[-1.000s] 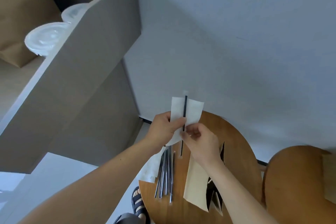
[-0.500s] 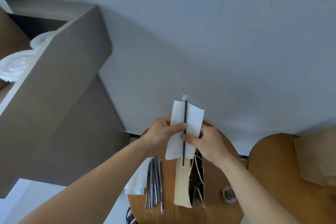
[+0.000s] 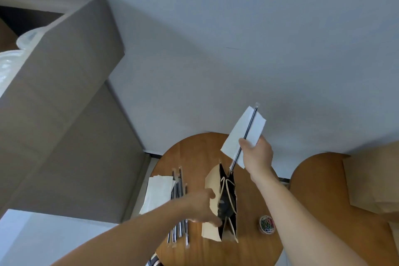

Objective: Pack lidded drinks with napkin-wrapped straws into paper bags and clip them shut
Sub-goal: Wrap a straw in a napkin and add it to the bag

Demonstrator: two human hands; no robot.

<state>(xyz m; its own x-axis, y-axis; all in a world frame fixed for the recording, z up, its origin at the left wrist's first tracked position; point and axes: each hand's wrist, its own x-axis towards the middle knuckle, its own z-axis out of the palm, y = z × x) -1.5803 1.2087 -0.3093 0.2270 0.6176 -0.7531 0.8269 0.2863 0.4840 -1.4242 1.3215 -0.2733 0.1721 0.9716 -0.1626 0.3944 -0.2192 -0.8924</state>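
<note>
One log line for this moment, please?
right hand: holds napkin and straw over bag | left hand: grips bag rim | bag: open

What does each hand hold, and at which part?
Right hand pinches the napkin and straw together near their middle. Left hand grips the paper bag by one side wall.

A round wooden table (image 3: 194, 153) carries most of the things; an open paper bag (image 3: 211, 183) stands upright near its middle, mouth facing up; left of the bag a bundle of wrapped straws (image 3: 179, 231) lies flat; a stack of white napkins (image 3: 158, 192) lies just beside them at the table's left edge; right of the bag sits a small clear tub of coloured paper clips (image 3: 267, 224); a second wooden table (image 3: 313, 179) stands near on the right, with brown paper bags (image 3: 371, 179) lying on it.
</note>
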